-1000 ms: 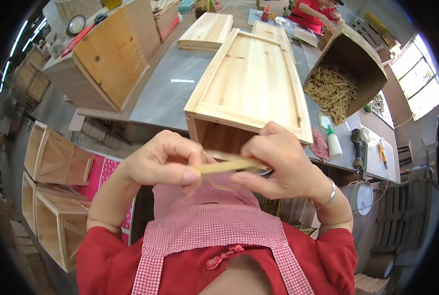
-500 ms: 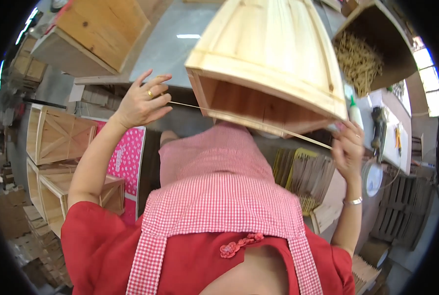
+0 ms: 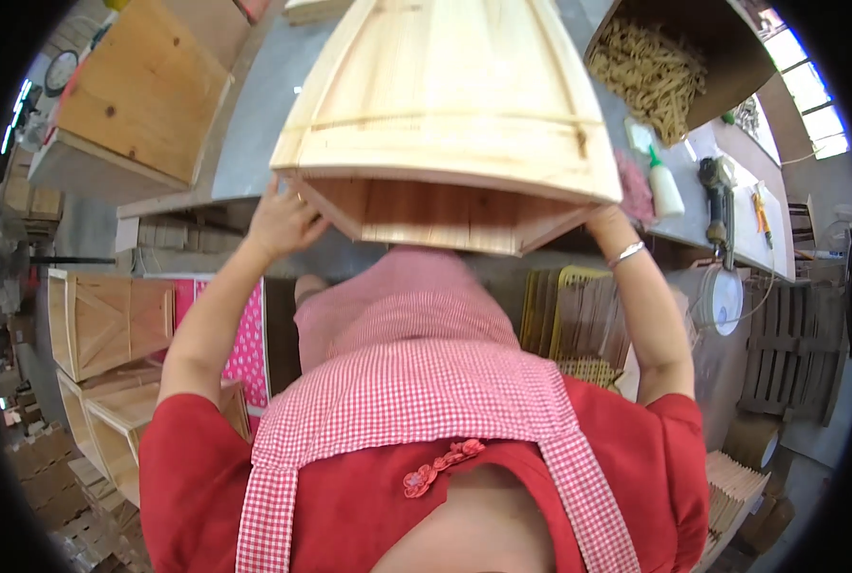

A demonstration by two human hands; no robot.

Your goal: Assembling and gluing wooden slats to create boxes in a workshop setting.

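Observation:
A pale wooden box [image 3: 454,76] with a flared, boarded face lies on the bench in front of me, its open end turned toward my body. Across that face runs a thin, stretched tan rubber band [image 3: 426,117]. At the box's lower left corner my left hand [image 3: 289,222] grips the side, a ring on one finger. My right hand [image 3: 609,227] holds the opposite corner, and most of its fingers are hidden by the box.
A carton of loose rubber bands [image 3: 647,72] stands at the far right. Near it are a glue bottle [image 3: 665,187], a power tool [image 3: 717,205] and orange-handled pliers [image 3: 761,212]. Another wooden box [image 3: 144,95] sits at the far left; crate-like boxes [image 3: 115,325] are stacked below.
The band stretched between my hands now lies across the box's face. Both hands have moved onto the box's corners. In view, the box has shifted left.

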